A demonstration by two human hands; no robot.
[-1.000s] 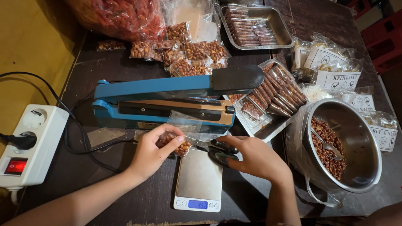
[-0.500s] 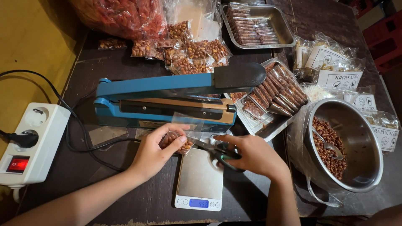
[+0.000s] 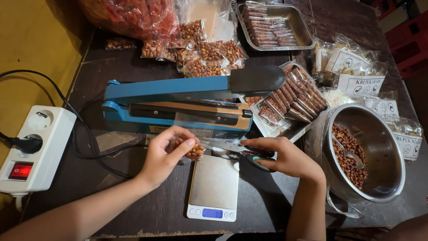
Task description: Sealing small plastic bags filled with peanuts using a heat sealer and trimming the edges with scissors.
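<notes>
The left hand pinches a small clear bag of peanuts between thumb and fingertips, just above the far left corner of the digital scale and near the blue heat sealer; the right hand has its fingers curled through the handles of the scissors, blades pointing left toward the bag. The bag looks light, soft and slippery, its film thin and easy to crease; a hold on the filled lower part seems steadier than one on the loose top. Against the earlier frame, both hands sit in nearly the same places, the scissors blades a little closer to the bag; the steel bowl of peanuts at the right is unmoved.
</notes>
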